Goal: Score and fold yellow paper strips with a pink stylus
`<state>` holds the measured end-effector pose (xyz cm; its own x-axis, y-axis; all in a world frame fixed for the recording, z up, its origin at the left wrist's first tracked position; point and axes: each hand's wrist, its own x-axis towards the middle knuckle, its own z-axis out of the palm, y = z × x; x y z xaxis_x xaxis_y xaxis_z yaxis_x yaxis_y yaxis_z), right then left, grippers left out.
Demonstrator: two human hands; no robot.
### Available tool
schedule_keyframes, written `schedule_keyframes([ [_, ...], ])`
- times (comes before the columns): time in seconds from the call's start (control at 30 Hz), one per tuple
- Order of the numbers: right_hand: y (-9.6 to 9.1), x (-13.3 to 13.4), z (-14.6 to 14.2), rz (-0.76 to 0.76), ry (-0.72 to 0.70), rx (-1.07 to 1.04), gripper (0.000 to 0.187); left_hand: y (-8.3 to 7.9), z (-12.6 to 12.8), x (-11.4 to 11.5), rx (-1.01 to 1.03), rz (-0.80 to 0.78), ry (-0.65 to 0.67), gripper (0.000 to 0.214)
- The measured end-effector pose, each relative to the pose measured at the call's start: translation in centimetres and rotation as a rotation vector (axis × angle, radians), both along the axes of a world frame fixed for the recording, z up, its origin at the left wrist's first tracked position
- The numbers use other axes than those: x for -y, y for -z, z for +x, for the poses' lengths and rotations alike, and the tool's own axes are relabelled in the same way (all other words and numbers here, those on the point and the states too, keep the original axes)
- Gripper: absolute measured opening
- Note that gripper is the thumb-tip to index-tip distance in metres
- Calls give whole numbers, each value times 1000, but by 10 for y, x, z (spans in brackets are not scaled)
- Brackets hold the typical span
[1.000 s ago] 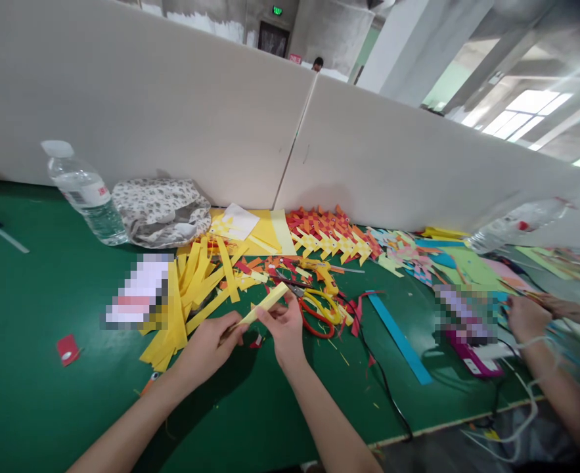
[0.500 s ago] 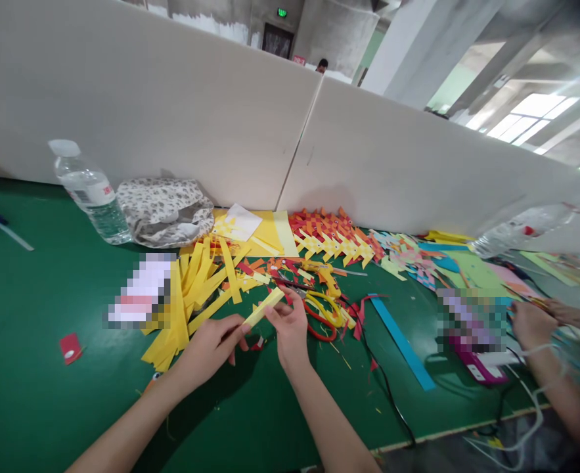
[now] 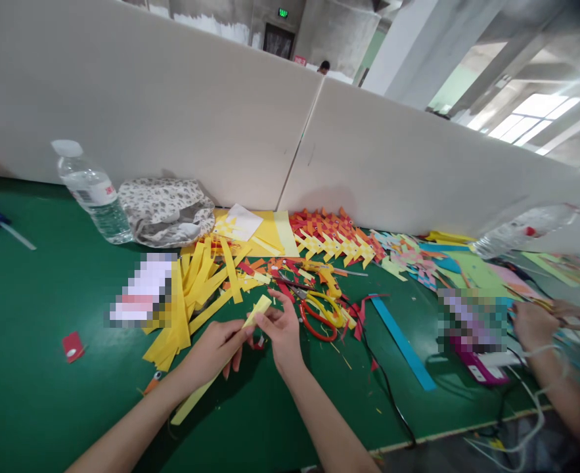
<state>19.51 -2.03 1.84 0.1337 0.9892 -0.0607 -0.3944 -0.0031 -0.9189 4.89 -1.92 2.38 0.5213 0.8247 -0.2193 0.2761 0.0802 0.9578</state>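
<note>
Both of my hands pinch one long pale yellow paper strip (image 3: 257, 309) above the green table (image 3: 33, 368). My left hand (image 3: 217, 348) grips it near the middle, and the strip's lower end (image 3: 191, 402) trails out below my wrist. My right hand (image 3: 278, 334) holds it just under the short upper end, fingers closed. Just behind my hands lies a heap of yellow strips (image 3: 198, 289), and red and yellow scissors (image 3: 319, 312) lie to the right of my right hand.
A water bottle (image 3: 92, 194) and a patterned cloth (image 3: 166, 210) stand by the white partition. Woven orange-yellow paper pieces (image 3: 336, 240), a blue strip (image 3: 401, 341) and a black cable (image 3: 385, 387) lie to the right. Another person's hands (image 3: 531, 325) work at the far right.
The strip has slid down through my hands: its upper end is now short and its lower end sticks out below my left wrist. My hands have closed together.
</note>
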Motion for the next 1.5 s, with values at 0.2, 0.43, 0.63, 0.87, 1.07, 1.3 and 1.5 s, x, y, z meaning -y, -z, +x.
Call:
schedule_keyframes([
  [0.2,2,-3,8,10,108,42,57,1,2,3,-27,-33,40,45],
  [0.43,-1,1,-1,1,11,62,51,5,6,4,22,-34,3,46],
  [0.63,-6,3,-1,-10,16,124,51,6,6,3,-9,-27,28,44],
  [0.87,-7,-6,16,-3,271,114,56,9,5,1,61,-164,105,44],
  [1.07,-1,-5,8,-47,58,61,68,18,2,-5,88,-123,33,45],
  [1.3,1,-4,6,-49,103,102,65,17,3,-8,124,-172,42,48],
  [1.5,1,-7,9,-32,152,41,68,19,-2,-8,80,-85,39,47],
])
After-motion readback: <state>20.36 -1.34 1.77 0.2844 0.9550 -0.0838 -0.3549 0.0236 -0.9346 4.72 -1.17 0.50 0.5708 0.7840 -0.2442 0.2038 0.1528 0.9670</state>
